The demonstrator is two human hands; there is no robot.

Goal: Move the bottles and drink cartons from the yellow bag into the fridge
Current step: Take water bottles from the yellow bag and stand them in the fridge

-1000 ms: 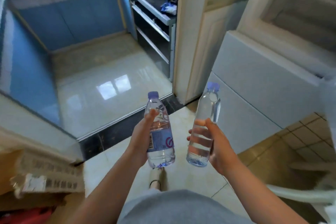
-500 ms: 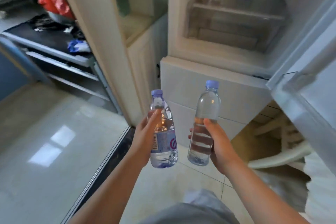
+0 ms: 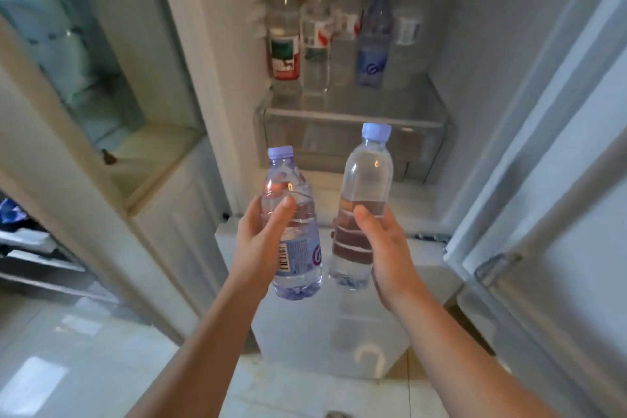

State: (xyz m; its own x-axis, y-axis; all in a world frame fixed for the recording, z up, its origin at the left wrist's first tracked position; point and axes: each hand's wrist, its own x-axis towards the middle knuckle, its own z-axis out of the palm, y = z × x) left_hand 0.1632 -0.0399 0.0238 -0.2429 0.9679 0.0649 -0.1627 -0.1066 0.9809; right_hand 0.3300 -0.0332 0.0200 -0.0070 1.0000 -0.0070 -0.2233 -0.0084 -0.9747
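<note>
My left hand (image 3: 261, 241) grips a labelled water bottle (image 3: 295, 231) with a lilac cap and a barcode on its label. My right hand (image 3: 383, 248) holds an unlabelled clear bottle (image 3: 364, 180) with a lilac cap. Both bottles are upright, side by side, in front of the open fridge (image 3: 475, 44). Inside, on a glass shelf (image 3: 353, 105), stand several bottles in a row, among them a red-capped bottle (image 3: 284, 34) at the left and a blue-labelled bottle (image 3: 371, 47). The yellow bag is out of view.
The fridge door (image 3: 556, 214) stands open at my right. A clear drawer (image 3: 353, 142) sits under the shelf. A closed lower fridge compartment (image 3: 325, 332) is below my hands. A cream cabinet with a glass door (image 3: 84, 78) is at the left, beside glossy floor tiles (image 3: 68, 366).
My view has swung up and to the right, from the kitchen floor to the fridge's inside. Both hands have kept their bottles and risen toward the shelf.
</note>
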